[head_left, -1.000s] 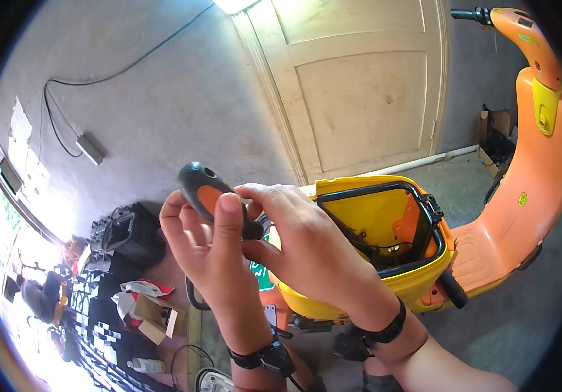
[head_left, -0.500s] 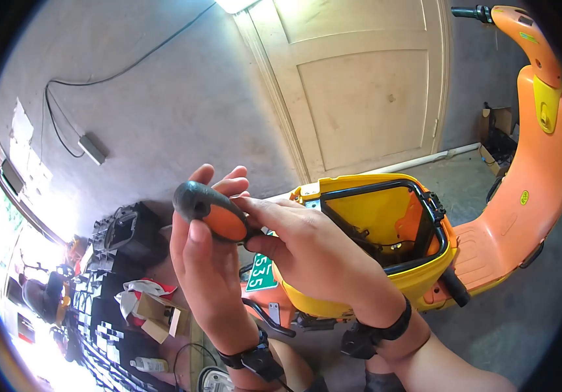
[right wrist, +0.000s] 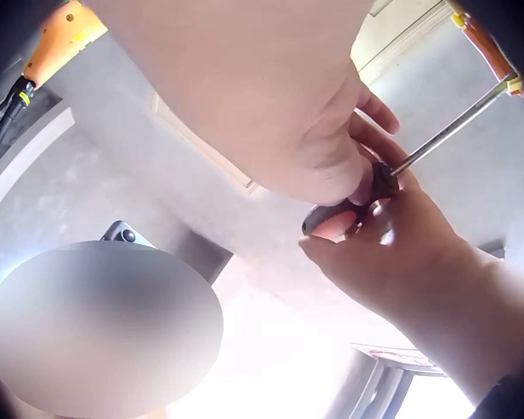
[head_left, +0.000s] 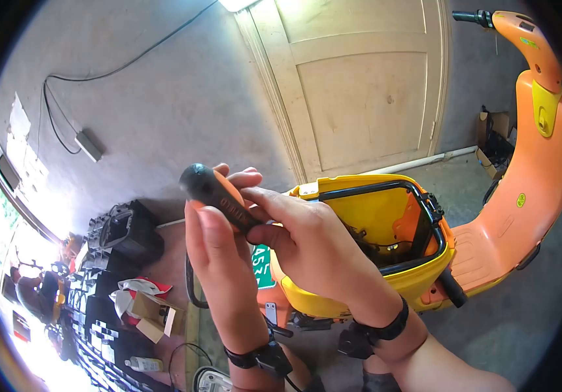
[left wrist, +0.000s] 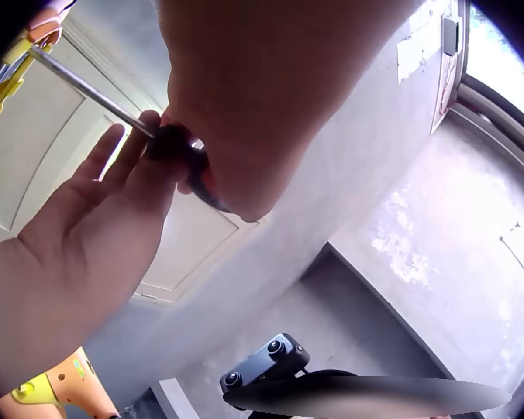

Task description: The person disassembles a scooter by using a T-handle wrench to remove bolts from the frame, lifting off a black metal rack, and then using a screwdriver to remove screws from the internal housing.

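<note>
A screwdriver with a black and orange handle [head_left: 225, 199] is held up between both hands in the head view, butt toward the upper left, pale lettering along its side. My left hand [head_left: 225, 268] holds the butt end, thumb along the near side and fingers behind it. With thumb and forefinger, my right hand [head_left: 323, 255] pinches the narrow front of the handle. The metal shaft [left wrist: 92, 92] shows in the left wrist view, running out past the right hand's fingers. In the right wrist view the shaft [right wrist: 454, 131] points up and right; the hands hide much of the handle.
Behind the hands stands an orange scooter [head_left: 503, 228] with an open yellow compartment [head_left: 333, 287] and a green number plate [head_left: 264, 268]. At left are a black case [head_left: 130, 228], an open cardboard box [head_left: 156, 317] and a bottle [head_left: 143, 364]. A panelled door [head_left: 366, 104] is behind.
The handle has rolled about its length, so lettering now faces the camera instead of the orange patch. My left fingers spread, then drew in nearer the handle. The right hand stayed at its front end.
</note>
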Tool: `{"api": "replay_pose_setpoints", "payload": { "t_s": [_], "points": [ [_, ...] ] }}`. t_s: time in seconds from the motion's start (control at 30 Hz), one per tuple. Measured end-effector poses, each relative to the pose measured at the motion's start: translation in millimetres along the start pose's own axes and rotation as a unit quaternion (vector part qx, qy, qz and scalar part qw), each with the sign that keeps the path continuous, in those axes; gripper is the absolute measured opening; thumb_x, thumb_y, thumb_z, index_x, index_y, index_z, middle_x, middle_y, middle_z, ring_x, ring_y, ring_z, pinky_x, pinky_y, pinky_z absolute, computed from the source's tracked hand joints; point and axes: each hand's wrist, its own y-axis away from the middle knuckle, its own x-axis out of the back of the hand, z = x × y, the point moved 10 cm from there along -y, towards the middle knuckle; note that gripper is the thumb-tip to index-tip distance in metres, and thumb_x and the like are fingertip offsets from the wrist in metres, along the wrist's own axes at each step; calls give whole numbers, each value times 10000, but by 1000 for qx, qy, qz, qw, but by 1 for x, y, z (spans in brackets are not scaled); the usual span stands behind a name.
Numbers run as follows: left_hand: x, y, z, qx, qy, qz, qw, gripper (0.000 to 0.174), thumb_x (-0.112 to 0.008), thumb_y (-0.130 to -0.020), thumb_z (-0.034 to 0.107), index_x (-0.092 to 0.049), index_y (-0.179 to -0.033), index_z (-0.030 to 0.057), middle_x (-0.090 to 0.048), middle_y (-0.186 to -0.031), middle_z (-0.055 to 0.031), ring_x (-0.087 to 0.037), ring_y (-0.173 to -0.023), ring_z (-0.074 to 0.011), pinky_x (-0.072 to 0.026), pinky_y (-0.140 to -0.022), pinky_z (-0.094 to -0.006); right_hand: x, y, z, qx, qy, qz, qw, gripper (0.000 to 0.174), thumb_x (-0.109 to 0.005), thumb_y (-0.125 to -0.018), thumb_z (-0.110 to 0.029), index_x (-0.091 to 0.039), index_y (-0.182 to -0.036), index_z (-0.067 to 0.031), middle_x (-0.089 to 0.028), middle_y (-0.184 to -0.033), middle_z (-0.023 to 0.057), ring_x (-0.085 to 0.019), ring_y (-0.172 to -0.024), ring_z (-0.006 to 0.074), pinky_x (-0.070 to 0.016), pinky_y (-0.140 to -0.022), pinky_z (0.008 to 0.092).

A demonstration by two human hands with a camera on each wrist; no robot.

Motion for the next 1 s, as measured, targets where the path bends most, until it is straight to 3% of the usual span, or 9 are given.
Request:
{"api": "replay_pose_setpoints", "payload": {
  "t_s": [0.17,0.23,0.3,0.4,0.63,0.7,0.8,0.97,1.0],
  "points": [
    [12,-6,-5,9,46,22,999,516,-419,-999,409,-494,-1233,-45,-619,-1112,-179,-565,-1125,-253,-437,-961,-355,-6,-1,4,-41,-13,-31,999,360,-560,-849,7,-531,-1208,0,-631,-939,201,-601,-906,370,-476,-815,407],
    [16,-7,-5,-26,35,-10,999,455,-485,-983,376,-498,-1208,-19,-618,-1127,-178,-572,-1107,-248,-445,-949,-343,0,1,1,-21,-17,26,999,435,-628,-834,-6,-515,-1254,-34,-638,-1053,169,-616,-955,347,-480,-800,404],
    [23,-5,-7,6,32,46,998,358,-581,-947,323,-509,-1122,19,-631,-1057,-128,-588,-1016,-193,-453,-903,-316,8,2,-13,17,42,58,997,507,-700,-801,-73,-507,-1270,-55,-614,-1018,115,-587,-952,300,-458,-827,390],
    [35,-3,-9,6,-7,94,996,333,-692,-882,270,-485,-1017,47,-593,-908,-23,-548,-833,-85,-439,-789,-242,3,2,-16,21,51,55,997,450,-690,-800,-97,-516,-1207,-17,-591,-999,150,-550,-977,337,-439,-856,410],
    [25,4,8,-38,-70,136,987,424,-769,-815,190,-465,-1064,30,-571,-973,-51,-550,-915,-112,-438,-819,-241,1,1,-10,10,44,51,998,392,-668,-788,-48,-530,-1151,7,-601,-957,164,-572,-918,346,-453,-807,425],
    [26,0,11,-31,-70,118,990,457,-754,-829,217,-462,-1122,22,-556,-996,-50,-544,-931,-116,-439,-825,-250,0,0,-5,-6,16,28,999,366,-630,-811,-11,-528,-1162,3,-656,-925,152,-601,-905,340,-468,-800,423],
    [34,-3,7,-18,-63,93,994,481,-558,-950,337,-443,-1265,-8,-577,-1083,-104,-561,-1001,-154,-444,-866,-294,-6,-3,2,2,-3,13,1000,347,-579,-872,24,-520,-1212,-20,-687,-922,150,-669,-812,301,-518,-720,336],
    [25,-8,7,4,-2,14,1000,555,-413,-993,418,-465,-1293,-46,-611,-1124,-162,-592,-1021,-192,-454,-868,-314,-17,-2,7,-7,-28,0,1000,276,-536,-869,13,-528,-1137,-52,-679,-881,117,-598,-911,319,-449,-798,414],
    [26,-7,8,13,5,30,999,518,-452,-983,402,-490,-1253,-38,-619,-1106,-156,-593,-1011,-186,-449,-869,-310,-16,-2,5,0,-17,5,1000,278,-561,-868,-12,-529,-1142,-48,-673,-902,117,-591,-924,319,-449,-806,411]
  ]
}}
